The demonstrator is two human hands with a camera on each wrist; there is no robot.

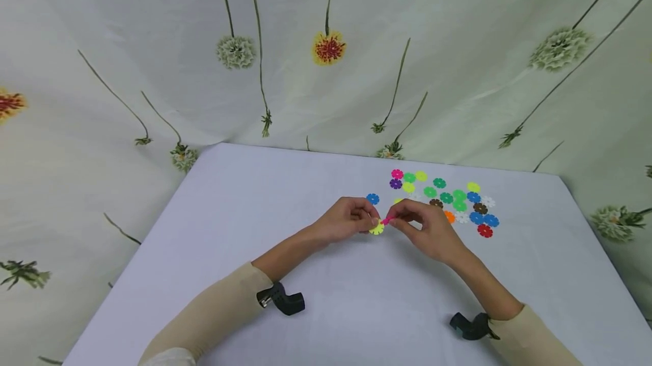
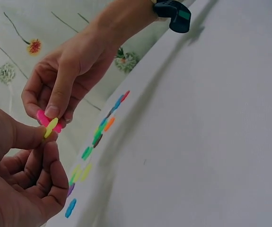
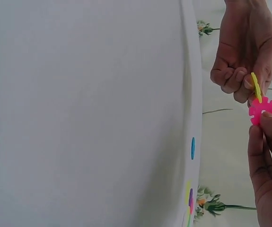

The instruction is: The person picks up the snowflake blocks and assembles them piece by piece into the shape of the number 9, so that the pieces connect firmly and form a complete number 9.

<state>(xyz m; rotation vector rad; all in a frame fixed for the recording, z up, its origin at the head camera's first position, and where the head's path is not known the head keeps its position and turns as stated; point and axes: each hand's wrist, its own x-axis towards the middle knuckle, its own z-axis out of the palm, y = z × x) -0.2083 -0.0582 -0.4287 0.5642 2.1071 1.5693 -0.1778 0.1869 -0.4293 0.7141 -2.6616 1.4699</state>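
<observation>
Above the table, my left hand (image 1: 348, 220) pinches a yellow notched plastic disc (image 1: 377, 229) between thumb and fingers. My right hand (image 1: 427, 228) pinches a pink notched disc (image 3: 262, 111) of the same flower-like shape. Edge to edge, the two discs meet at an angle, crossing at their rims in the right wrist view. The left wrist view has the yellow disc (image 2: 51, 127) overlapping the pink one (image 2: 43, 118). Fingertips of both hands cover parts of the discs.
Several loose notched discs lie spread behind and right of the hands, among them a blue disc (image 1: 373, 199), a red disc (image 1: 485, 231) and an orange disc (image 1: 449, 216). They rest on a white-covered table (image 1: 244, 202). A flower-print cloth (image 1: 285, 89) hangs behind it.
</observation>
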